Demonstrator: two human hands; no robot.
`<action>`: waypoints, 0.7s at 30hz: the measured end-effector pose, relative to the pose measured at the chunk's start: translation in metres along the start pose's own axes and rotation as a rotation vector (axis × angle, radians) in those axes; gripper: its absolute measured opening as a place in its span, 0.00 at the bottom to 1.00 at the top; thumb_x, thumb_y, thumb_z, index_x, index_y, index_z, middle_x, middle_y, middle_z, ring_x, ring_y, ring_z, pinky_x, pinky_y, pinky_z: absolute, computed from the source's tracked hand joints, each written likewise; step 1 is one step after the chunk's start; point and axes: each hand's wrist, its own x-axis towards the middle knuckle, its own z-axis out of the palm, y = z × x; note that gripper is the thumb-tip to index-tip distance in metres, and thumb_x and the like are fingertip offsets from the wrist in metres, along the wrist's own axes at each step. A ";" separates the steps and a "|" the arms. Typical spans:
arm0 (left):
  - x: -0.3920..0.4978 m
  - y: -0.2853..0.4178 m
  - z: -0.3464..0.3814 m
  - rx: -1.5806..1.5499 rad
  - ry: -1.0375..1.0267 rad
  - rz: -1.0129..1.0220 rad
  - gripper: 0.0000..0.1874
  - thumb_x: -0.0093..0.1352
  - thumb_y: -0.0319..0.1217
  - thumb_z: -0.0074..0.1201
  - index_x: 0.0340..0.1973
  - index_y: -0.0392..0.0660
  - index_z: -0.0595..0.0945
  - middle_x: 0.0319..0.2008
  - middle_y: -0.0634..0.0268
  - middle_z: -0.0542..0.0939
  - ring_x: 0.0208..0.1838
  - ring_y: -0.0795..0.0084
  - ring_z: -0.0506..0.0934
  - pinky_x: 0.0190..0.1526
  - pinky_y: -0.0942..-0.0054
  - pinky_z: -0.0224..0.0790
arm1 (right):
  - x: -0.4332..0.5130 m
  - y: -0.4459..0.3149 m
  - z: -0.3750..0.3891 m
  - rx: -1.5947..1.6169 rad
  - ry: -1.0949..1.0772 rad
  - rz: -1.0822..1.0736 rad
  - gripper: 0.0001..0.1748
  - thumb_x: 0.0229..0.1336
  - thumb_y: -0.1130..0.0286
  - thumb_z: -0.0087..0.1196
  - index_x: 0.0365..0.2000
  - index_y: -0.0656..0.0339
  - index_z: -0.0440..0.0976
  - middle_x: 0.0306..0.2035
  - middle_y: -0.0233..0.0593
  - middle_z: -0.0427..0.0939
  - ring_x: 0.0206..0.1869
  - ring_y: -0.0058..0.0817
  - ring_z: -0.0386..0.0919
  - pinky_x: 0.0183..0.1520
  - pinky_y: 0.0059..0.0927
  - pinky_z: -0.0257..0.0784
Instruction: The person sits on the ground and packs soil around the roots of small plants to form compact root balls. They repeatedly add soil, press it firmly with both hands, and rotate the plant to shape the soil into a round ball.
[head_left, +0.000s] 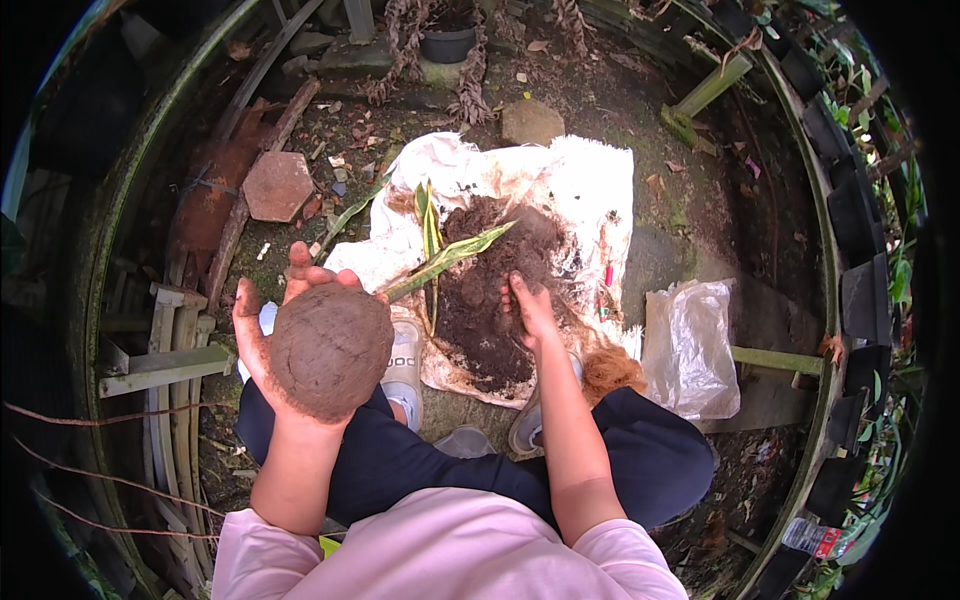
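A round ball of packed brown soil (332, 352) rests in my left hand (259, 364), palm up, with the fingers spread behind it. Yellow-edged snake plant leaves (450, 261) show just beyond the ball and reach over the sack; where they join is hidden. My right hand (532, 309) is half curled above the heap of dark loose soil (480, 300). Whether it pinches any soil cannot be made out. Under the heap lies a white woven sack (611, 176), stained brown.
Brown fibre (613, 373) sits at the sack's near right corner, beside a clear plastic bag (690, 349). A red-and-green slim object (609, 275) lies on the sack. Hexagonal pavers (279, 186) and a black pot (448, 45) stand farther off. Railings (806, 187) curve along both sides.
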 end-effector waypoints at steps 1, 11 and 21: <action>0.000 -0.001 0.000 0.008 0.004 0.001 0.30 0.72 0.57 0.42 0.57 0.47 0.74 0.43 0.64 0.83 0.54 0.59 0.79 0.62 0.46 0.65 | 0.001 0.001 -0.001 -0.024 -0.005 0.000 0.15 0.65 0.60 0.58 0.42 0.63 0.74 0.32 0.31 0.77 0.28 0.19 0.72 0.29 0.22 0.70; 0.001 -0.002 0.002 0.010 0.002 -0.002 0.29 0.72 0.57 0.42 0.57 0.47 0.75 0.43 0.65 0.83 0.55 0.60 0.78 0.62 0.46 0.65 | 0.004 0.018 0.000 -0.280 0.184 -0.046 0.16 0.66 0.58 0.57 0.39 0.63 0.74 0.30 0.32 0.77 0.27 0.20 0.73 0.27 0.24 0.69; 0.000 0.001 0.000 0.017 -0.005 0.006 0.29 0.73 0.55 0.42 0.57 0.47 0.74 0.43 0.65 0.83 0.55 0.60 0.78 0.63 0.47 0.63 | 0.006 0.015 -0.002 -0.544 0.013 0.127 0.32 0.67 0.46 0.47 0.53 0.67 0.69 0.49 0.45 0.77 0.43 0.30 0.75 0.44 0.30 0.70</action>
